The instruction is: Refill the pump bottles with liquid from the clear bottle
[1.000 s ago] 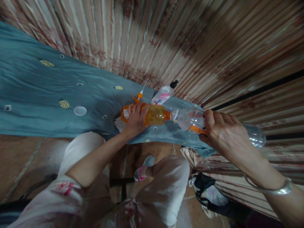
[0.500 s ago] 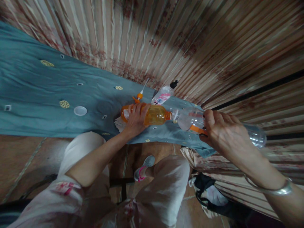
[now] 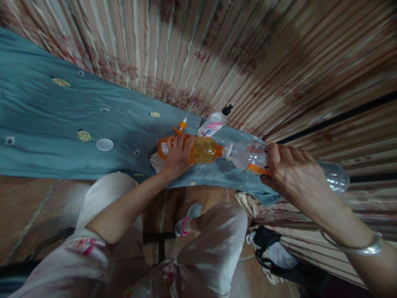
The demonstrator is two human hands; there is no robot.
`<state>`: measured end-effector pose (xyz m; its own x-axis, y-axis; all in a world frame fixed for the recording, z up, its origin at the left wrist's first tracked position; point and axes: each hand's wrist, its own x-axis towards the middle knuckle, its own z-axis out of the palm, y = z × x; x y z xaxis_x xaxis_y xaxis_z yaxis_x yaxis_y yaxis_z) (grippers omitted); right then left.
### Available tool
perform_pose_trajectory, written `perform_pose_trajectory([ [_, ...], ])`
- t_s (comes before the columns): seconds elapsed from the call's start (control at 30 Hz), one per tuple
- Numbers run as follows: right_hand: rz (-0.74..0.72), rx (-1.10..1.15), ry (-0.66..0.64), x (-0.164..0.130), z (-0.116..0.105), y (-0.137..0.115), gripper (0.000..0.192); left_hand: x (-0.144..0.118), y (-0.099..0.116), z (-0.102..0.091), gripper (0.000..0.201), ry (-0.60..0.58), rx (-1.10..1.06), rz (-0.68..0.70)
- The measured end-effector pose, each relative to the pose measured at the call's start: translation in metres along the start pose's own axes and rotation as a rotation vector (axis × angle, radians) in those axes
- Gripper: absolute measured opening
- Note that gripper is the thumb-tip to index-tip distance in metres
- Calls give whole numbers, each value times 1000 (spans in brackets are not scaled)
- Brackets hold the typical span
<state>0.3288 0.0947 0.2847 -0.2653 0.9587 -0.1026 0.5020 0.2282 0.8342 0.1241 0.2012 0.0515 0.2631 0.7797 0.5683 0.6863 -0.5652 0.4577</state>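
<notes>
My left hand (image 3: 178, 156) is wrapped round an orange bottle (image 3: 203, 150) whose neck points right. In my right hand (image 3: 291, 167) is a larger clear plastic bottle (image 3: 245, 156) with an orange band on its label. The clear bottle's mouth is at the neck of the orange one; I cannot tell whether they touch. Just beyond my left hand lies an orange pump top (image 3: 182, 125) with a thin tube. Under the orange bottle's base, part of a pale, ridged-edged thing (image 3: 156, 162) shows.
A clear bottle with a black cap and pink label (image 3: 214, 124) is behind the orange bottle. A white round lid (image 3: 105, 144) lies to the left on the teal cloth (image 3: 40, 111). Pleated curtains (image 3: 173, 49) hang along the far side. A dark bag (image 3: 273, 248) is below right.
Almost nothing differs. Both hands keep their hold on the two bottles, and the clear bottle's base has shifted very slightly.
</notes>
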Motion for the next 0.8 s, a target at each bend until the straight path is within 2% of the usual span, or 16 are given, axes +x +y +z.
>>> perform_pose_trajectory([
  [0.33,-11,2,15,0,2,1,41,-1,-1,2,81,20,17,30],
  [0.8,-12,-18,44,1,0,1,33,-1,-1,1,81,10,21,27],
])
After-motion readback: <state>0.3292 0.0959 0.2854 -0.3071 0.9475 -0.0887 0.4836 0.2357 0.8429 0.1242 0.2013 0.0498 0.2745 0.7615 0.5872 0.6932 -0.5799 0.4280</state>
